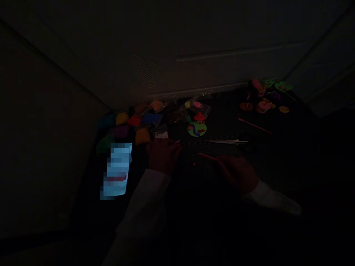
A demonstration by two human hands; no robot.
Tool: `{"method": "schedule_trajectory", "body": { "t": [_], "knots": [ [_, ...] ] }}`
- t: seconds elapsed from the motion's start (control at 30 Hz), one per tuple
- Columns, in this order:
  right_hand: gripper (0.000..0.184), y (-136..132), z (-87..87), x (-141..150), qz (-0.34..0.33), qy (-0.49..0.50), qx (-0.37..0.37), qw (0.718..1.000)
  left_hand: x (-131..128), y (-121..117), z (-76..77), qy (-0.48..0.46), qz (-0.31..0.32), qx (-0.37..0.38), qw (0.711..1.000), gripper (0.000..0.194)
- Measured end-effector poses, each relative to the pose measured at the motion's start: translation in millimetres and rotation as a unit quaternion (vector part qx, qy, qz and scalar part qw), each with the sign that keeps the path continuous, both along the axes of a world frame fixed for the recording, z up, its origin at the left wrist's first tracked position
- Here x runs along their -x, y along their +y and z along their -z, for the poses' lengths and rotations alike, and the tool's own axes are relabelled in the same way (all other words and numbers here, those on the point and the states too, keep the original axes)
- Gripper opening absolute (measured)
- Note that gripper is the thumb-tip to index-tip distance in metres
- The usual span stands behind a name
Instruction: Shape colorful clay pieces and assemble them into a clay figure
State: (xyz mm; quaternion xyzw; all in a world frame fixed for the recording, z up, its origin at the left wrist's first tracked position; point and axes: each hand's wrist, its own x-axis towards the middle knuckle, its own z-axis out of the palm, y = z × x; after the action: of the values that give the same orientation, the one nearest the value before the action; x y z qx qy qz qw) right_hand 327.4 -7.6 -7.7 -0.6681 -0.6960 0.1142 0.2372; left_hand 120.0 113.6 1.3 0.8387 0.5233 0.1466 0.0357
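The scene is very dark. My left hand (163, 155) rests knuckles-up on the dark surface, fingers curled, with a small pink tip (177, 141) showing at its fingertips. My right hand (238, 171) is closed around a thin red stick tool (208, 157) that points up and left. Both arms wear white sleeves. A tiny red bit (194, 164) lies between the hands. Beyond them lies a round green clay piece (196, 129) with red and blue shapes on it.
Several coloured clay lumps in bags (133, 125) lie at the left, next to a lit phone screen (116, 170). Scissors (229, 141) and a pink stick (253, 126) lie to the right. Finished clay figures (264, 96) stand at the far right by the wall.
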Motion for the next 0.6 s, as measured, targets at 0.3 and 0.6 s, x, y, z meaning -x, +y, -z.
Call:
{"method": "schedule_trajectory", "body": {
  "t": [0.3,0.6],
  "knots": [
    [0.024,1.0,-9.1,0.9,0.040,0.046,-0.017,0.998,-19.5,-21.7,-11.5,-0.078,0.054,0.061,0.994,0.009],
    [0.023,3.3,-6.8,-7.3,0.090,0.031,-0.015,0.995,-33.3,-40.4,-7.5,-0.161,0.106,0.130,0.972,0.027]
  ]
}}
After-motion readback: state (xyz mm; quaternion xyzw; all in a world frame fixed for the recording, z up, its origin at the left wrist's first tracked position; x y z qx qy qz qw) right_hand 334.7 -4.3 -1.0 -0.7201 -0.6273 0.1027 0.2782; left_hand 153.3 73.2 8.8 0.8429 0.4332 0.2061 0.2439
